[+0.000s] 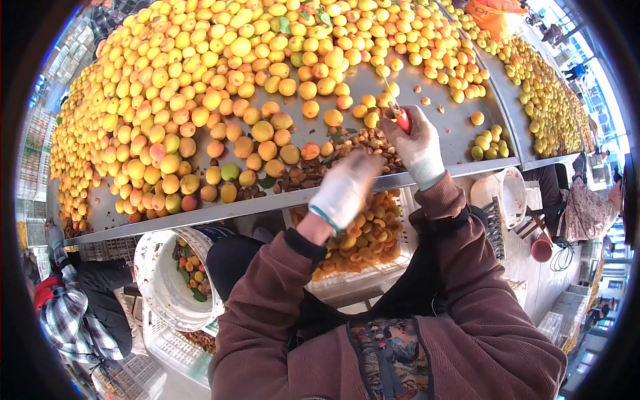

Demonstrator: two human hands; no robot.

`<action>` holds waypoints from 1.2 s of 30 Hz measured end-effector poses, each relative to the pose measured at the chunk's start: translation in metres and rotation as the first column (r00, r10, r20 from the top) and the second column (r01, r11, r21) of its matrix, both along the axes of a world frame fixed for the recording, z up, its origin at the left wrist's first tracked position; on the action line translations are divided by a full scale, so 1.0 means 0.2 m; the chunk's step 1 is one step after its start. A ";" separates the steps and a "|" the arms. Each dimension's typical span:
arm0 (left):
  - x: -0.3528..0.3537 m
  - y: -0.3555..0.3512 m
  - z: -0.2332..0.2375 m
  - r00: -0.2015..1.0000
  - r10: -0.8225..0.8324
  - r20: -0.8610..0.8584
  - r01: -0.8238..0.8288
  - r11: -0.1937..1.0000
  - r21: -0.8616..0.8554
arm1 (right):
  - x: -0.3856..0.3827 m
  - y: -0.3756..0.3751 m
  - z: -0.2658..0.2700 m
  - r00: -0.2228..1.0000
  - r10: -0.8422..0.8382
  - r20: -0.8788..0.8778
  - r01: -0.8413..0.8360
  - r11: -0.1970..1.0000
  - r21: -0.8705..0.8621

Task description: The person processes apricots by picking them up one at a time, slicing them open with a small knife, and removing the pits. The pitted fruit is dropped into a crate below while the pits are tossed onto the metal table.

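My left hand, in a white glove and blurred by motion, is over the table's front edge beside a pile of brown pits; its fingers are smeared. My right hand, also gloved, is closed around the red handle of a knife, whose thin blade points up and away. Yellow-orange apricots lie on the metal table just beyond both hands. Below the edge, between my legs, a crate holds split apricot halves.
A white bucket with fruit and leaves stands at the lower left, another white bucket at the right. The metal table edge runs across in front of me. A person in a plaid shirt sits at the left.
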State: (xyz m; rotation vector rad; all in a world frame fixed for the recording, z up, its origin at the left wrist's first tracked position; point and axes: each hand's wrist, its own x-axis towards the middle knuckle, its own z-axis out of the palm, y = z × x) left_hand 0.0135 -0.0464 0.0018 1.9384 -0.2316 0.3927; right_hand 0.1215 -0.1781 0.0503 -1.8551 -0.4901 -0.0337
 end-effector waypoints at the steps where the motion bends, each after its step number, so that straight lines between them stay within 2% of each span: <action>1: -0.06 -0.04 0.06 0.998 -0.058 -0.026 0.060 0.994 0.088 | 0.00 0.01 0.04 0.998 0.033 -0.054 -0.031 0.999 0.042; 2: -0.09 -0.06 0.19 0.944 -0.095 -0.315 0.137 0.984 0.116 | -0.01 0.03 0.07 0.992 0.069 -0.108 -0.060 0.995 0.084; 3: -0.12 -0.07 0.29 0.808 -0.113 -0.579 0.219 0.969 0.117 | -0.03 0.05 0.08 0.992 0.073 -0.105 -0.065 0.995 0.081; 5: -0.14 -0.11 0.25 0.790 -0.124 -0.600 0.246 0.961 0.125 | -0.09 0.13 0.10 0.982 0.163 0.095 -0.132 0.953 -0.271; 6: -0.15 -0.11 0.23 0.810 -0.142 -0.569 0.258 0.958 0.128 | -0.10 0.17 0.10 0.977 0.201 0.069 -0.151 0.884 -0.442; 7: -0.16 -0.11 0.21 0.828 -0.159 -0.538 0.270 0.954 0.133 | -0.10 0.22 0.08 0.958 0.288 0.008 -0.254 0.857 -0.449; 9: -0.15 -0.08 0.23 0.832 -0.150 -0.535 0.259 0.956 0.135 | -0.08 0.30 0.03 0.901 0.432 -0.018 -0.364 0.736 -0.570; 10: -0.15 -0.06 0.28 0.826 -0.158 -0.541 0.258 0.959 0.114 | -0.07 0.34 0.00 0.899 0.438 -0.017 -0.368 0.732 -0.573; 12: -0.16 -0.04 0.29 0.822 -0.161 -0.546 0.250 0.964 0.091 | -0.04 0.39 -0.06 0.823 0.564 -0.069 -0.462 0.593 -0.659; 14: -0.16 -0.04 0.25 0.831 -0.090 -0.549 0.223 0.958 0.181 | -0.03 0.43 -0.09 0.825 0.559 -0.090 -0.451 0.553 -0.700; 16: -0.15 -0.02 0.23 0.820 -0.088 -0.565 0.217 0.962 0.166 | -0.05 0.47 -0.05 0.851 0.502 -0.153 -0.418 0.473 -0.775; 17: -0.15 -0.01 0.23 0.809 -0.091 -0.581 0.219 0.963 0.154 | -0.05 0.46 -0.04 0.851 0.503 -0.152 -0.418 0.473 -0.776; 18: -0.15 0.00 0.24 0.811 -0.092 -0.578 0.221 0.963 0.156 | -0.05 0.44 -0.02 0.866 0.477 -0.152 -0.429 0.549 -0.718; 19: -0.16 0.03 0.27 0.826 -0.059 -0.560 0.136 0.986 0.097 | -0.04 0.41 -0.01 0.881 0.449 -0.150 -0.429 0.622 -0.655; 20: -0.15 0.06 0.30 0.842 -0.027 -0.538 0.055 0.998 0.036 | -0.05 0.39 0.05 0.900 0.356 -0.252 -0.436 0.713 -0.550; 21: -0.15 0.06 0.29 0.852 -0.035 -0.523 0.064 0.997 0.038 | -0.06 0.35 0.13 0.916 0.301 -0.264 -0.398 0.755 -0.521; 22: -0.14 0.07 0.25 0.858 -0.076 -0.508 -0.064 0.965 -0.253 | -0.06 0.30 0.14 0.904 0.327 -0.276 -0.412 0.839 -0.355; 23: -0.13 0.08 0.20 0.865 -0.118 -0.487 -0.179 0.835 -0.520 | -0.06 0.24 0.15 0.891 0.356 -0.282 -0.412 0.894 -0.175; 24: -0.12 0.15 0.12 0.998 0.036 -0.058 -0.039 0.998 -0.050 | -0.06 0.19 0.15 0.872 0.388 -0.299 -0.415 0.909 -0.031; 25: -0.13 0.16 0.23 0.868 -0.254 -0.426 -0.159 0.672 -0.724 | -0.09 0.15 0.21 0.846 0.420 -0.329 -0.426 0.903 0.059; 26: -0.13 0.15 0.27 0.874 -0.337 -0.351 -0.183 0.442 -0.878 | -0.10 0.11 0.20 0.835 0.429 -0.346 -0.411 0.903 0.128; 27: -0.12 0.14 0.29 0.881 -0.393 -0.263 -0.208 0.178 -0.962 | -0.12 0.08 0.17 0.820 0.441 -0.364 -0.395 0.897 0.198; 31: -0.09 0.09 0.28 0.903 -0.394 -0.173 -0.109 0.180 -0.978 | -0.16 0.02 0.11 0.790 0.469 -0.393 -0.412 0.883 0.225; 33: -0.08 0.07 0.25 0.920 -0.361 -0.151 -0.087 0.187 -0.979 | -0.16 0.00 0.04 0.761 0.509 -0.403 -0.383 0.853 0.354; 36: -0.06 0.07 0.26 0.934 -0.314 -0.173 -0.124 0.171 -0.977 | -0.19 -0.03 0.09 0.808 0.489 -0.329 -0.404 0.866 0.294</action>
